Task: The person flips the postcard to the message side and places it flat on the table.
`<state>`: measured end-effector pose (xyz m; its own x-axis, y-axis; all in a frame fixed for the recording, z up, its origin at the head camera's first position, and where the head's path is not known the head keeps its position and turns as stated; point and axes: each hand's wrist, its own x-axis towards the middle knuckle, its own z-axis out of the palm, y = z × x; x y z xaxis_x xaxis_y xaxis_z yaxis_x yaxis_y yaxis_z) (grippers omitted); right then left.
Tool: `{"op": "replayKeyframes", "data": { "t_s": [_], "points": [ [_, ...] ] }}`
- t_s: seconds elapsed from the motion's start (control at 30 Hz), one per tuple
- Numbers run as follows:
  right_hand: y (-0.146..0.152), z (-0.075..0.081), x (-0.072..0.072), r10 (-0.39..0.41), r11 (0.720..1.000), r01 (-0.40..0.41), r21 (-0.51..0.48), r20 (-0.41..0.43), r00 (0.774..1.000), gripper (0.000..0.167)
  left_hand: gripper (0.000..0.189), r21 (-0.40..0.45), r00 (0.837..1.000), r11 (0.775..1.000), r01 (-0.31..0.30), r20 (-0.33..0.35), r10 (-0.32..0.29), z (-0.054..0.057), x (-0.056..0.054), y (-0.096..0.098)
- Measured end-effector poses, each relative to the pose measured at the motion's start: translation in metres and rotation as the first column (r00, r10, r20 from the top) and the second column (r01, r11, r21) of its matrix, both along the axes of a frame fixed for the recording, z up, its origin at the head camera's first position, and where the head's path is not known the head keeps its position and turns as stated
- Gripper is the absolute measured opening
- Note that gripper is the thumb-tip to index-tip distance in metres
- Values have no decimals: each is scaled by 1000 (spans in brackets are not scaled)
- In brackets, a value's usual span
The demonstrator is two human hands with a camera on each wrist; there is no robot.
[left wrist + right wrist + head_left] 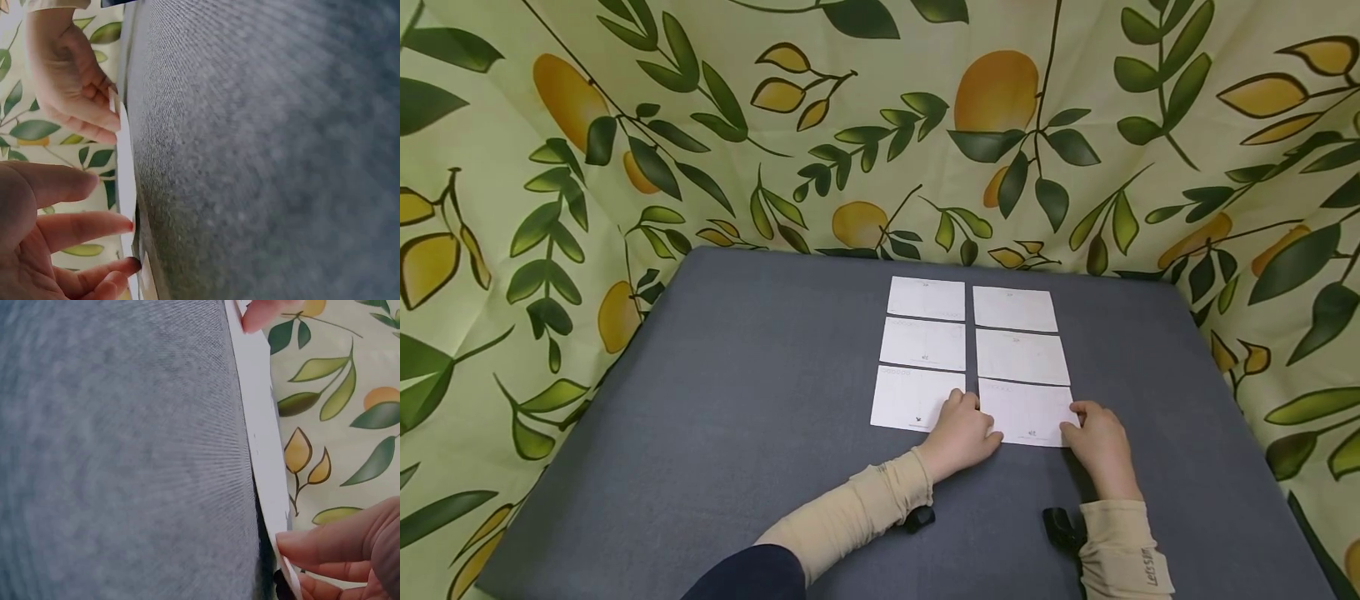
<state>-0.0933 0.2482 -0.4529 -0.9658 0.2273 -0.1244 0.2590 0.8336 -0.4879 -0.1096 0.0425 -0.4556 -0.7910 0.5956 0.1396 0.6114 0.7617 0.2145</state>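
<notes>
A white paper card [1026, 408] with faint small print lies at the near end of the right column on the grey table. My right hand [1101, 446] pinches its right edge, thumb on top and fingers beneath, and that edge looks slightly raised in the right wrist view. At the card's left side is my left hand [958, 433]. Its fingers [94, 226] are spread and loosely extended, with fingertips right at the paper. Partly under the left hand in the head view lies the neighbouring card [913, 396], the nearest one of the left column.
More white cards, such as the far left one [927, 298] and the far right one [1015, 309], continue both columns toward the back. A grey cloth-covered table [737, 375] bears them. A fabric backdrop [895, 150] with leaves and fruit hangs around it.
</notes>
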Motion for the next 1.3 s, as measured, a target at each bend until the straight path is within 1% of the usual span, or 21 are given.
{"op": "replayKeyframes", "data": {
  "t_s": [0.23, 0.43, 0.5, 0.63, 0.7, 0.83, 0.93, 1.03, 1.1, 1.13, 1.2, 1.3],
  "points": [
    [-1, 3, -3, -5, 1000, 4, 29, 29, 1000, 38, 30, -61, 1000, 998, -14, 9, 15, 4, 3, 6],
    [-5, 1, 0, -25, 1000, 24, 6, 85, 996, 37, 31, -92, 1000, 996, -13, 9, 14, 4, 3, 8],
    [-7, 0, 2, -31, 1000, 31, 4, 78, 996, 37, 30, -98, 1000, 995, -13, 3, 13, 4, 3, 7],
    [-9, 0, 4, -56, 998, 56, 24, 27, 998, 33, 27, -103, 1000, 995, -16, -7, 16, 3, 1, 7],
    [-8, 1, 4, -55, 998, 54, 43, 21, 998, 32, 26, -105, 1000, 994, -20, -13, 19, 3, 1, 6],
    [-6, 5, 4, -23, 997, 18, 71, 67, 997, 33, 24, -109, 999, 994, -24, -30, 21, 3, 2, 6],
    [-4, 7, 3, -8, 998, 2, 65, 87, 996, 35, 24, -112, 999, 993, -21, -40, 16, 3, 2, 6],
    [-4, 9, 1, -25, 999, 24, 40, 35, 999, 41, 26, -111, 999, 994, -12, -44, 7, 3, 1, 4],
    [-4, 11, 0, -40, 999, 41, 25, -54, 998, 43, 26, -92, 999, 996, -3, -43, -1, 4, -1, 3],
    [-4, 13, -2, -46, 999, 48, 16, -109, 993, 46, 26, -80, 999, 997, 1, -47, -5, 5, -2, 2],
    [-3, 18, -6, -38, 999, 37, -8, -222, 974, 49, 28, -52, 999, 999, 2, -45, -5, 9, -5, -1],
    [-2, 31, -14, 16, 999, -32, -38, -360, 933, 57, 35, 1, 998, 1000, -7, -58, 7, 21, -15, -8]
  ]
}}
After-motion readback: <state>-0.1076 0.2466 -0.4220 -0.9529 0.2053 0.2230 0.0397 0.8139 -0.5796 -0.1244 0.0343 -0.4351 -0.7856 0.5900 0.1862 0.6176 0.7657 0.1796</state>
